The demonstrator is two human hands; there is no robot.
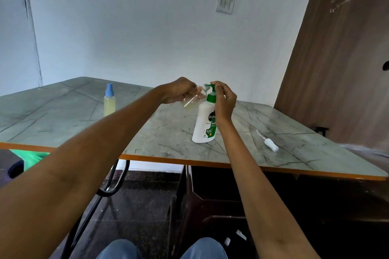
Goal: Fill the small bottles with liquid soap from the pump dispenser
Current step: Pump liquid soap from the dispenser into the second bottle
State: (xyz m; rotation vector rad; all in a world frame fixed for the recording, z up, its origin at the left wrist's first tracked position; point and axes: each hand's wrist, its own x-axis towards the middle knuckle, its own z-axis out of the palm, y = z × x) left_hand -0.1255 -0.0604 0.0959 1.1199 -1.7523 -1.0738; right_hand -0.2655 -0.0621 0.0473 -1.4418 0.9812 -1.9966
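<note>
The left hand (179, 91) grips one small clear plastic bottle (192, 99), fingers curled round it, and holds it tilted above the table with its open mouth up against the spout of the pump. A little pale yellow liquid sits in the low end of this bottle. The right hand (224, 101) rests on the green pump head (211, 90) of one white plastic dispenser bottle (205, 124), with the fingertips bent over the top of the pump; the palm hangs beside the neck. The dispenser stands upright on the table, and its green label reads "Dettol" and "99.9%"; the smaller writing is too fine to read.

There are two small bottles in view. The second small bottle (109, 101) is round and clear, filled with pale yellow liquid, and closed with a light blue spray cap. It stands upright well to the left of the hands.

One white spray cap with a thin white tube (270, 144) lies on its side on the table, to the right of the dispenser and apart from it.

The table (147, 132) has a smooth grey-green top with a marble pattern of dark veins and an orange edge band. Behind it is a plain white wall with one white switch plate (225, 3). On the right stands a brown wooden panel (336, 59) with faint chalk-like writing that cannot be read.
</note>
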